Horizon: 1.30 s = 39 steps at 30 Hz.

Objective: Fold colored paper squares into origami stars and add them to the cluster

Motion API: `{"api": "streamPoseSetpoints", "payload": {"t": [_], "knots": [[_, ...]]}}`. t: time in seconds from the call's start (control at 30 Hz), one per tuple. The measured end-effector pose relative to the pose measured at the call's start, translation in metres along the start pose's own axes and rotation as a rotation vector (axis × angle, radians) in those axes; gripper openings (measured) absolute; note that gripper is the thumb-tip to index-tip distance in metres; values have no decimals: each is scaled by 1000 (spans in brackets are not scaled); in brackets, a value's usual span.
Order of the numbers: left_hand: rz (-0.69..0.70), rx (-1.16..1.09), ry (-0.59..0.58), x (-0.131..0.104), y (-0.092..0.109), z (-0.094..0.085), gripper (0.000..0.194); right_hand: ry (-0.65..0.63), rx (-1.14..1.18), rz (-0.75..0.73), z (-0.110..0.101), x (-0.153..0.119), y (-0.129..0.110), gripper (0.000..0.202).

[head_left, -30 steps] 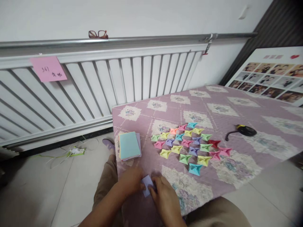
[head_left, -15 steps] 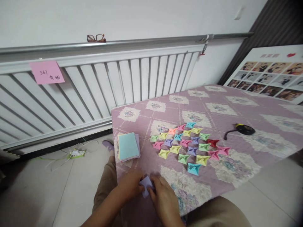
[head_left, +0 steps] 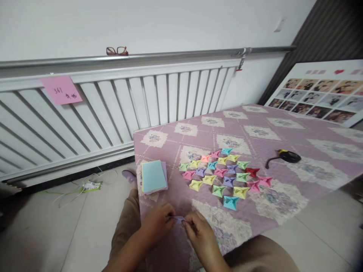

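From the head view, our left hand [head_left: 159, 223] and right hand [head_left: 202, 236] pinch opposite ends of the purple paper [head_left: 179, 218], over the tablecloth [head_left: 178, 198], nearer us than the paper stack [head_left: 154, 176]. We should probably match its edges before pressing, gripping lightly so corners don't crumple.

With our left hand [head_left: 161, 220] and right hand [head_left: 200, 231] we pinch a purple paper [head_left: 179, 219] near the stacked sheets [head_left: 154, 176] and rows of colourful folded paper shapes [head_left: 220, 173].
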<state>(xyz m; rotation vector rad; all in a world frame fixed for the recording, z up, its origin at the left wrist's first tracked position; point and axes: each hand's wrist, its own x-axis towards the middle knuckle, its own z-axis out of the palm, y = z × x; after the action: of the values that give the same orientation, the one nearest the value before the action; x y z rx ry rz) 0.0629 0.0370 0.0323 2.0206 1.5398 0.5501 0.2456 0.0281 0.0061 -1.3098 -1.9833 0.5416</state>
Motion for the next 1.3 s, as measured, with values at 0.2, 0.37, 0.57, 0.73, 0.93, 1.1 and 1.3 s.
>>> {"api": "streamPoseSetpoints", "payload": {"t": [0.2,0.37,0.57,0.73,0.93,1.1,1.3], "knots": [[311,273,332,-2,1,18,16,162,-290,-298,-13,5,10,16],[399,441,392,-6,-11,41,15,114,-341,-311,-7,-5,22,17],[251,396,231,-21,-10,47,12,-56,-309,-213,-4,-16,24,16],[72,245,171,-27,-5,41,12,-101,-242,-102,-10,-15,18,15],[-76,164,160,-27,-1,38,10,-99,-266,-40,-9,-14,15,10],[-155,173,118,-23,0,36,5,-71,-322,6,-5,-12,15,10],[-195,236,83,-17,3,34,9,-15,-383,7,-1,-10,15,15]]}}
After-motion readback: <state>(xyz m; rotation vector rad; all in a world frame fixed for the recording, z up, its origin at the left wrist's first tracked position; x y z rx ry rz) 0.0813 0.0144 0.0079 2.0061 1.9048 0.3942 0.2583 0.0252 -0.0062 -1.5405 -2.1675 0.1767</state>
